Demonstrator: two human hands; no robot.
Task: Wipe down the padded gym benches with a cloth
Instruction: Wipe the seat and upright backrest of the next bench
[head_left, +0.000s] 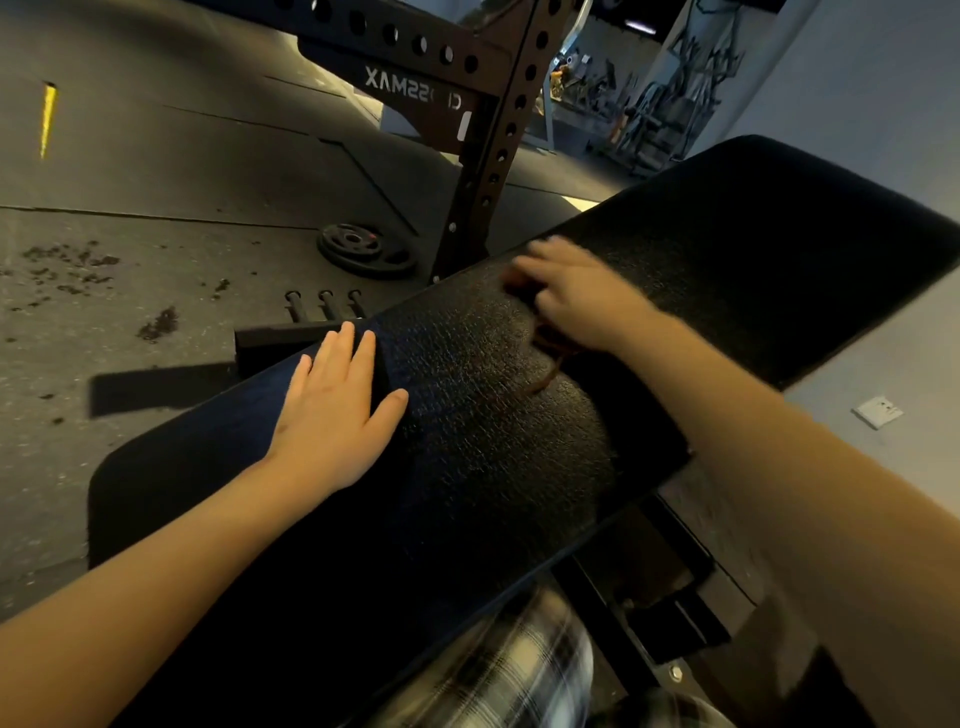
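Ok, L hand (337, 410) lies flat on the black bench pad (493, 457), palm down, fingers straight & slightly spread, gripping nothing. R hand (576, 296) is further up the pad, well apart from L and blurred. Its fingers look curled down onto a dark brownish cloth (548, 358). Most of the cloth is hidden under the palm, w/ a thin strand trailing out on the wrist side toward me. Cloth touches the pad surface, near where a second pad section (769, 234) runs on past R hand, tilted up. Can't tell which section the R fingertips sit on. On the floor beyond L fingertips are three short pins (324, 304) side by side. Further out a weight plate (366, 249) lies flat, just beside the foot of a holed rack upright (501, 156). Plaid trousers (519, 665) show between my forearms, under the pad edge. Wall socket (878, 412) is to the right of R forearm.
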